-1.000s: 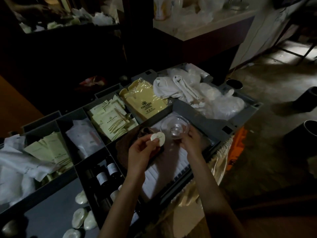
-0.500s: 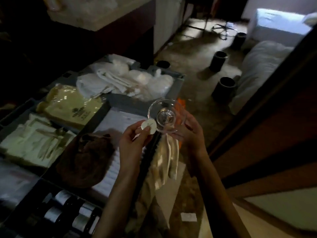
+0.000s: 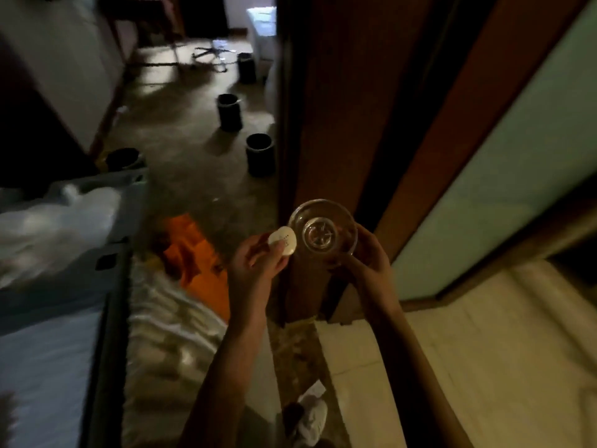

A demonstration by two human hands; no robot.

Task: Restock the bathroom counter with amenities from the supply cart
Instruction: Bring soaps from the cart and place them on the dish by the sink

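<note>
Supply cart [image 3: 126, 202] sits at frame left and you face a doorway. No counter is in view, so judge restocking not yet done. Glass dish [image 3: 323, 232] is at centre, your right hand [image 3: 368, 255] cupping it from below. Round white soap [image 3: 283, 242] is just left of it, pinched by your raised left hand [image 3: 258, 270].

Light: dim; pale patch on floor [image 3: 168, 82] far beyond the fingers [image 3: 258, 250].
Blur: strong smear left of the fingers.
</note>
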